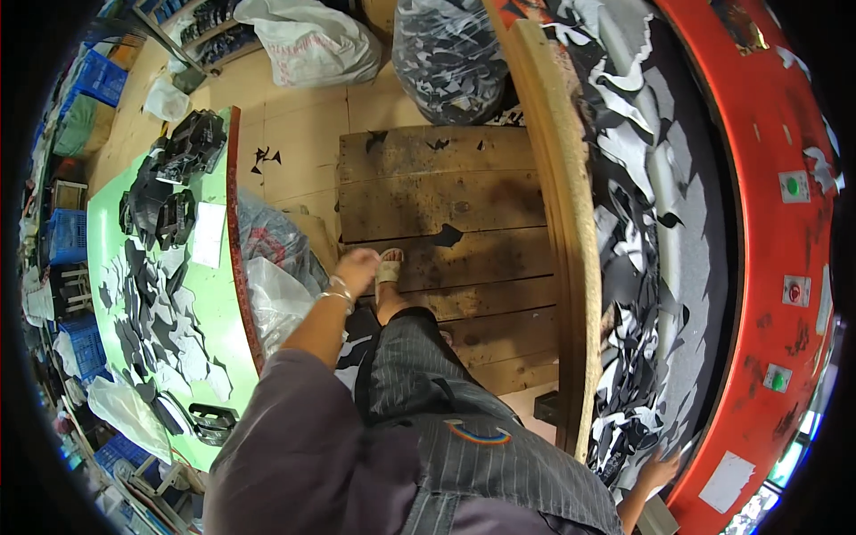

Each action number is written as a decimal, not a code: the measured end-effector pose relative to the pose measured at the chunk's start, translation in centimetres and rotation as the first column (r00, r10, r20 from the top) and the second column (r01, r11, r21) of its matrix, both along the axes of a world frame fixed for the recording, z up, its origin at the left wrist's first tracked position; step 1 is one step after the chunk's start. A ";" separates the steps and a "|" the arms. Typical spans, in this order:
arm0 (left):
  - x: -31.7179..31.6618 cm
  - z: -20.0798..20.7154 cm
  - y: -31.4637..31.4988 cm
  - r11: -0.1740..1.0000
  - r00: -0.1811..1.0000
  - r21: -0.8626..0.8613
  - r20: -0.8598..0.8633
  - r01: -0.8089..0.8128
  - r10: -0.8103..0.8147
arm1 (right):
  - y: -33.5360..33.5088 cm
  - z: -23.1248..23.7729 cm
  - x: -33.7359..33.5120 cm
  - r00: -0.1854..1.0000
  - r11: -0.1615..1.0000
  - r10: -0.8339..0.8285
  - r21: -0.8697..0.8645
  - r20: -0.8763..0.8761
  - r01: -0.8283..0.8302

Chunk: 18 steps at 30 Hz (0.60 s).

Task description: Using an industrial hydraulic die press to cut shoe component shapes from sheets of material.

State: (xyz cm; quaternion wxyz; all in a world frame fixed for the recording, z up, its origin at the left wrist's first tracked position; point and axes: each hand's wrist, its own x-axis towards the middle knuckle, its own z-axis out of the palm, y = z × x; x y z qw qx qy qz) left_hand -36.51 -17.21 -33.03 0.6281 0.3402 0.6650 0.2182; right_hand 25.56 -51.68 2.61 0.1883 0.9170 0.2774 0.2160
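My left hand point(358, 270) hangs above the wooden platform, close to my sandalled foot point(390, 267). A pale bracelet circles the wrist, and the fingers are smeared, so their shape is unclear. At the lower right my right hand point(660, 471) reaches to the near end of a grey sheet point(691, 294) beside the red machine point(767, 232). Whether those fingers grip the sheet or only rest there does not show. Black and white cut scraps point(624, 428) lie along the sheet's left side, heaped behind a wooden rail point(571, 223).
On the left stands a green-topped table point(227, 312) with black cutting dies point(165, 187) and dark and pale cut pieces point(165, 325). Clear plastic bags point(276, 294) bulge beside it. A bag of scraps point(450, 62) and a white sack point(308, 40) stand ahead, beyond the wooden platform point(446, 196).
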 end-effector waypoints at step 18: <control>-21.7 -0.1 1.8 0.904 0.177 0.076 -0.984 0.420 0.000 | 36.0 -52.8 -36.7 -0.432 0.872 -0.253 -0.397 -0.866 0.285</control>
